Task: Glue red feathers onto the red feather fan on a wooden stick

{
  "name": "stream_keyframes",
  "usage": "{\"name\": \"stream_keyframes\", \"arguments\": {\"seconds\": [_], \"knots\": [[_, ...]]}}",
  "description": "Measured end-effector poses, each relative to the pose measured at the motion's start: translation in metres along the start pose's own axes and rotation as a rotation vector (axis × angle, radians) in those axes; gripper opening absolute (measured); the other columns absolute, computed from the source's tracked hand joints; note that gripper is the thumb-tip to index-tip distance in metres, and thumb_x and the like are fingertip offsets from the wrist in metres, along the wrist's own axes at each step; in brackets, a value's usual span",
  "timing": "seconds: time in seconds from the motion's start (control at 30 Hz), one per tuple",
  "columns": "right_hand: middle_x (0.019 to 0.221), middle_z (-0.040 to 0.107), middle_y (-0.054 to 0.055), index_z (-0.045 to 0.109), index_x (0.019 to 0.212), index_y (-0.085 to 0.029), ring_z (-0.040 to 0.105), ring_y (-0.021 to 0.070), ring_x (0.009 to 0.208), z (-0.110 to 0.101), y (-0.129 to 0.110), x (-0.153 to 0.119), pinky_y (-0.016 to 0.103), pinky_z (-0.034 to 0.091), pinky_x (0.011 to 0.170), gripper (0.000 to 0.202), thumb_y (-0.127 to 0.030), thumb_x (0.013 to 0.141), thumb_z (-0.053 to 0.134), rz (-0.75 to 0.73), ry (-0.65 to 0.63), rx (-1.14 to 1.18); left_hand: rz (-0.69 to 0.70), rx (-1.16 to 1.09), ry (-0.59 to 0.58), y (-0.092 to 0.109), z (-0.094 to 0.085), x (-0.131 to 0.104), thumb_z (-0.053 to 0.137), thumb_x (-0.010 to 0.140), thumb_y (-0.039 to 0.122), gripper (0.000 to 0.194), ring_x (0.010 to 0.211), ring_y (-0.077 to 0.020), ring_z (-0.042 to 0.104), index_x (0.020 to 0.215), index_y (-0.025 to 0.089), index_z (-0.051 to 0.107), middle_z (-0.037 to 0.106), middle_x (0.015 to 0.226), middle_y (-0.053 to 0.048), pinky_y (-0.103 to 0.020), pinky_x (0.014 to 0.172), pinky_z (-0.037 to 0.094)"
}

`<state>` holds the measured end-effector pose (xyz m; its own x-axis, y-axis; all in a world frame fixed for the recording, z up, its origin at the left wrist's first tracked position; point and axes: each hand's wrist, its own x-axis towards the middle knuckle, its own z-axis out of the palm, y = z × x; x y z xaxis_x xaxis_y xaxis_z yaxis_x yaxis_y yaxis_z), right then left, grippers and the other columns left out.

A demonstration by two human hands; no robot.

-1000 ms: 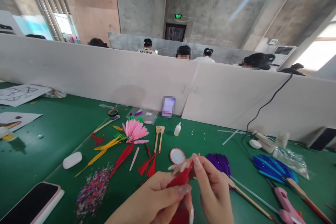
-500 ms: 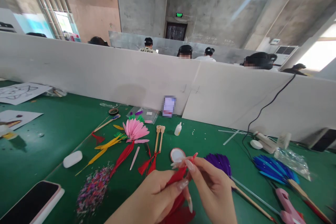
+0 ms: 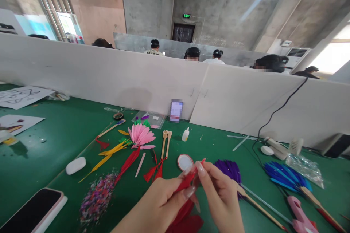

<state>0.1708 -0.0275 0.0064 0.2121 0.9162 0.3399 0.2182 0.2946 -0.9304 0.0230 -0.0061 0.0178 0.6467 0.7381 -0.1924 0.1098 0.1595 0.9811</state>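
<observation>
Low in the middle of the head view, my left hand is closed round a bunch of soft red feathers, whose broad ends hang below the fingers. The thumb and fingers of my right hand pinch the narrow upper tip of the bunch. Both sets of fingertips meet there, partly hiding it. Just behind them lies a round white lid with a red rim. A purple feather fan with a wooden handle is right of my right hand. Wooden sticks with red tassels lie beyond my left hand.
Pink feathers, yellow feathers and a multicoloured bundle lie left. A glue bottle stands near a propped phone. Right are a blue feather fan and pink glue gun. A white partition edges the green table.
My right fingers have shifted slightly at the red tip, and the fingertips of both hands sit closer together. The things on the table have not moved.
</observation>
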Motion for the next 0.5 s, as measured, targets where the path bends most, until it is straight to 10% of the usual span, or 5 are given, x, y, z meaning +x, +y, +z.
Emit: {"name": "stream_keyframes", "arguments": {"seconds": [0.2,0.5], "knots": [[0.054,0.053,-0.003,0.06,0.067,-0.019,0.048,0.0094,0.045,0.0018,-0.0027,-0.0016,0.016,0.043,0.042,0.032,-0.037,0.092,0.05,-0.044,0.062,-0.033,0.029,0.018,-0.056,0.0061,-0.0005,-0.0021,0.05,0.092,0.043,0.034,0.077,-0.0146,0.053,0.102,0.017,0.069,0.063,0.084,-0.003,-0.022,0.072,0.044],[0.059,0.063,0.002,0.066,0.072,-0.019,0.06,0.0135,0.051,0.0057,-0.0027,0.0022,0.018,0.05,0.047,0.029,-0.038,0.091,0.053,-0.112,0.163,-0.121,0.002,-0.338,0.057,0.0018,0.0047,-0.0034,0.061,0.083,0.049,0.037,0.072,-0.0123,0.057,0.078,0.013,0.07,0.062,0.075,-0.003,-0.02,0.068,0.046]]}}
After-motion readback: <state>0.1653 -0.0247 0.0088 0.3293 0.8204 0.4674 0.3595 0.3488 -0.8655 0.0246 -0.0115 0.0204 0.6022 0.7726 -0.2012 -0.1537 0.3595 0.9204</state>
